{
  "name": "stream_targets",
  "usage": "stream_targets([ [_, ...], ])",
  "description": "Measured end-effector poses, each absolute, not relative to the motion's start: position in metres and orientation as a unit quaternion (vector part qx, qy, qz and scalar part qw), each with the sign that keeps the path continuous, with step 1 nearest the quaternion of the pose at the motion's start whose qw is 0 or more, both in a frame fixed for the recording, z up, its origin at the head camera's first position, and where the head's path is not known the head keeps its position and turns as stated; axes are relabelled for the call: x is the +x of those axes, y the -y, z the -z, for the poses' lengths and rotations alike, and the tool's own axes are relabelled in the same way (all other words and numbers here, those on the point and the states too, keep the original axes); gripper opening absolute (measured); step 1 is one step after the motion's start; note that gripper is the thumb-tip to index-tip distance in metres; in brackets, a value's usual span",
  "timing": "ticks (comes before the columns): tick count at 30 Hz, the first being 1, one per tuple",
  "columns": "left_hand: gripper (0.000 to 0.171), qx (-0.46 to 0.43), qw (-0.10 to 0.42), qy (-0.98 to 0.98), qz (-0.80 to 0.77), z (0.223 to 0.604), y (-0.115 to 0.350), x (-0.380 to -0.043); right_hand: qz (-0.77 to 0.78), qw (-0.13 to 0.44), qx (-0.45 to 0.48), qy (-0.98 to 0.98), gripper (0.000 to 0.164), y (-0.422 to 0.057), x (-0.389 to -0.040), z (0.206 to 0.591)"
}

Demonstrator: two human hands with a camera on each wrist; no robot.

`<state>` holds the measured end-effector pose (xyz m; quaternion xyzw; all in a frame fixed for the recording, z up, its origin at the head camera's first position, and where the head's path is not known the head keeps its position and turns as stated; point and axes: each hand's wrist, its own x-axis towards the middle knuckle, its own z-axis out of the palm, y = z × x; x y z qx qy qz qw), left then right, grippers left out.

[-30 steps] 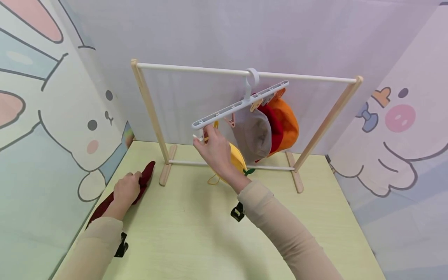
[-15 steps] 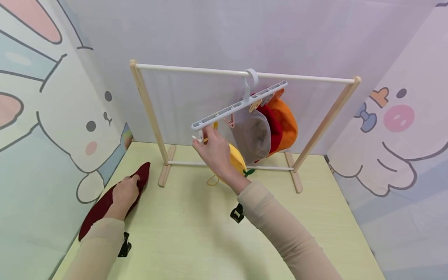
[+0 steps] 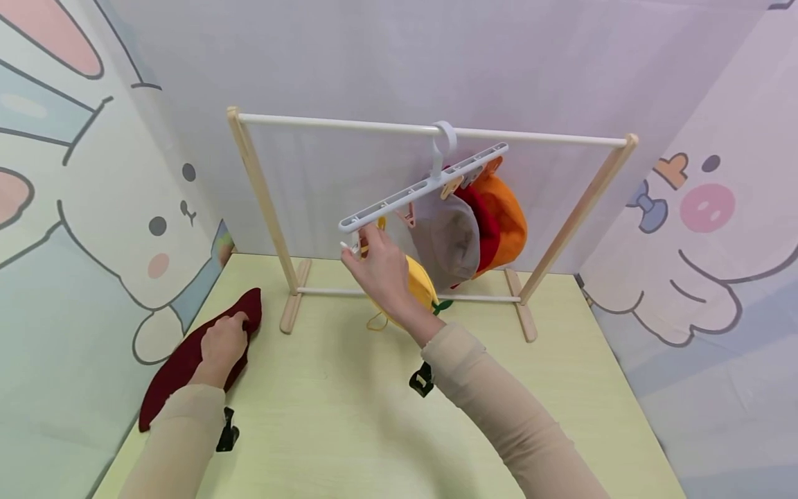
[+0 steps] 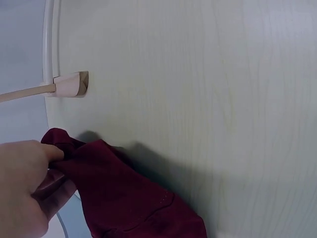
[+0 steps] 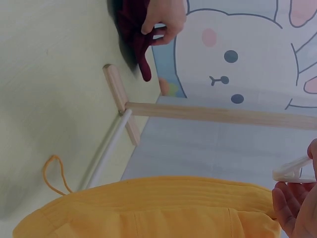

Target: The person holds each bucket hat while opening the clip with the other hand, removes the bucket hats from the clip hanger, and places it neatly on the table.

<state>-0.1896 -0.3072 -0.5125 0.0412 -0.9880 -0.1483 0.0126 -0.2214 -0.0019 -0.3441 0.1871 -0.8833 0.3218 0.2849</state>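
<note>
In the head view my left hand point(image 3: 224, 343) grips a dark red fabric hat point(image 3: 181, 367) lying folded at the table's left side. The left wrist view shows thumb and fingers pinching the cloth point(image 4: 114, 183) near one end. My right hand point(image 3: 383, 270) is up at the near left end of a pale clip hanger point(image 3: 399, 199). Its thumb and fingers pinch a white clip point(image 5: 287, 173) there. Just below and behind this hand hangs a yellow hat point(image 3: 421, 281) with a green leaf and a cord, partly hidden by the wrist.
The hanger hooks over the white bar point(image 3: 337, 124) of a wooden-legged rack. Grey point(image 3: 445, 239), red point(image 3: 488, 225) and orange point(image 3: 508, 215) hats hang from its right half. A pink clip point(image 3: 407, 215) dangles beside the grey hat. Printed cloth walls enclose the pale table point(image 3: 324, 430).
My left hand has drawn the dark red hat slightly toward me, and more of its cloth shows spread out. The right hand keeps its hold on the white clip.
</note>
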Motion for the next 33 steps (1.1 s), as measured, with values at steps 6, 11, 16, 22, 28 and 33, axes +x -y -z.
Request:
stream_targets([
  [6, 0.029, 0.043, -0.016, 0.987, 0.153, 0.51, 0.306, -0.19, -0.316, 0.285, 0.187, 0.885, 0.023, 0.002, -0.222, 0.344],
  [11, 0.032, 0.047, -0.051, 0.985, 0.157, 0.504, 0.303, -0.189, -0.315, 0.284, 0.187, 0.886, 0.023, 0.001, -0.223, 0.345],
  [16, 0.033, 0.049, -0.086, 0.983, 0.157, 0.503, 0.303, -0.187, -0.317, 0.278, 0.187, 0.887, 0.023, 0.001, -0.223, 0.344],
  [22, 0.041, 0.064, -0.12, 0.976, 0.168, 0.507, 0.304, -0.184, -0.316, 0.277, 0.186, 0.888, 0.023, 0.001, -0.222, 0.344],
  [28, 0.049, 0.069, -0.148, 0.973, 0.163, 0.509, 0.3, -0.18, -0.317, 0.281, 0.189, 0.886, 0.024, 0.001, -0.223, 0.344],
  [33, 0.053, 0.06, -0.175, 0.97, 0.16, 0.504, 0.295, -0.177, -0.32, 0.282, 0.192, 0.884, 0.025, 0.001, -0.224, 0.345],
])
